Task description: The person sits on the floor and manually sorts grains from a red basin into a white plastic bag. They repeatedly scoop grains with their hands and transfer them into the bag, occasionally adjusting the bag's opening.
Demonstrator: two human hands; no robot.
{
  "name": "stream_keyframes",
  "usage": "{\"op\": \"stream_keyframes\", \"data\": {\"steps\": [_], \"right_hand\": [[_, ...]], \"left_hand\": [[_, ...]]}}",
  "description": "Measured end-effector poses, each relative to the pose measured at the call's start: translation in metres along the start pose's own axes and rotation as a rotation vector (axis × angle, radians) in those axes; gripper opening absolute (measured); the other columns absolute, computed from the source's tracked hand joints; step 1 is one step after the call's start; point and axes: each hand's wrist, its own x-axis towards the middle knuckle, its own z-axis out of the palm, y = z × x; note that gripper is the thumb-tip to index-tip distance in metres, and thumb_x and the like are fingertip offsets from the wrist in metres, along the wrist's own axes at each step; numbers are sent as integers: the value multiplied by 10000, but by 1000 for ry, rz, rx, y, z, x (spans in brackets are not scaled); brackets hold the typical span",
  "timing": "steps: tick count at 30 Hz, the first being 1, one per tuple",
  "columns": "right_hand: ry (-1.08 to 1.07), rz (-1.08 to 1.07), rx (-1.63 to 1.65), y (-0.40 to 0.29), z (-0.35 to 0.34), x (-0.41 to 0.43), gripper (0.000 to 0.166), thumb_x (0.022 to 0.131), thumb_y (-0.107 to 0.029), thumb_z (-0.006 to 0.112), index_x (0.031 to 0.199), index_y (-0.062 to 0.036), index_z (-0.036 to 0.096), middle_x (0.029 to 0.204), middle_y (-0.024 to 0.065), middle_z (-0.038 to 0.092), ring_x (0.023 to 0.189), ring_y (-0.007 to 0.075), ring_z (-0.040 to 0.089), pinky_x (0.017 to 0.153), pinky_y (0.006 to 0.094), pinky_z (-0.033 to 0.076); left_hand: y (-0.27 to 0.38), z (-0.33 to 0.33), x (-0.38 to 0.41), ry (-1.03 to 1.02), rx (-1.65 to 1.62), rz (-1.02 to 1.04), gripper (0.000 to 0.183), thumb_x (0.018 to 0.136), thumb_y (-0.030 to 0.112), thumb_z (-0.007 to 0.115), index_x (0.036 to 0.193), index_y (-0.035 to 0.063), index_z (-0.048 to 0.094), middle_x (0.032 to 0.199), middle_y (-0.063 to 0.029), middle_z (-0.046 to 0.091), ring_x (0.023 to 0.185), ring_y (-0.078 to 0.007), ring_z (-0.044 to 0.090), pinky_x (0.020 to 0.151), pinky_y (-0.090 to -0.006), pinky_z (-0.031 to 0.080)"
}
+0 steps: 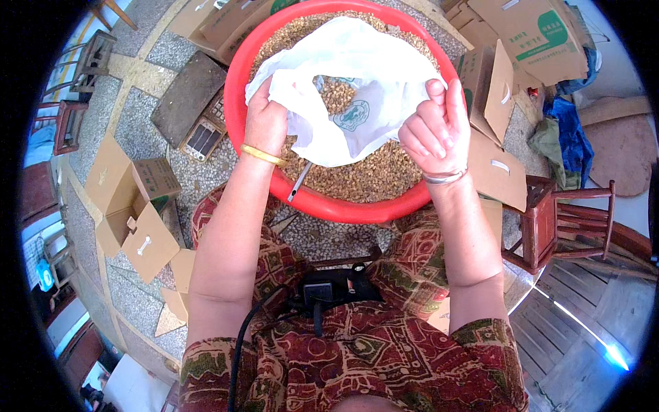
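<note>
A white plastic bag [378,67] with a green print lies spread over a red plastic basin [329,206] filled with small brown dried pieces [360,177]. Its mouth is open, and some of the same pieces show inside. My left hand [265,121] grips the bag's left edge. My right hand [437,123] pinches the right edge between thumb and bent fingers. Below the bag, close to my left hand, a metal tube [300,181] with a hole near its end leans over the basin's near rim.
Open cardboard boxes [149,242] stand on the stone floor at left; more cardboard [489,92] lies right of the basin. A wooden chair [540,226] is at right. A dark board [188,98] and a worn device [202,139] lie left of the basin.
</note>
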Motion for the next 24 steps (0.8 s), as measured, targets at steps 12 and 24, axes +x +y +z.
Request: {"op": "stream_keyframes", "data": {"steps": [12, 24], "right_hand": [[225, 106, -246, 5, -29, -17, 271, 917, -270, 399, 982, -62, 562, 482, -52, 332, 388, 67, 305, 408, 220, 274], [144, 569, -1894, 21, -88, -32, 297, 792, -56, 476, 1083, -38, 532, 647, 39, 549, 587, 125, 551, 574, 260, 458]], "left_hand": [[4, -5, 1, 102, -106, 68, 248, 841, 97, 483, 1052, -8, 557, 924, -46, 593, 828, -117, 556, 705, -238, 439], [4, -6, 3, 119, -136, 115, 284, 794, 36, 422, 1034, 3, 569, 903, -56, 599, 793, -123, 566, 672, -239, 449]]}}
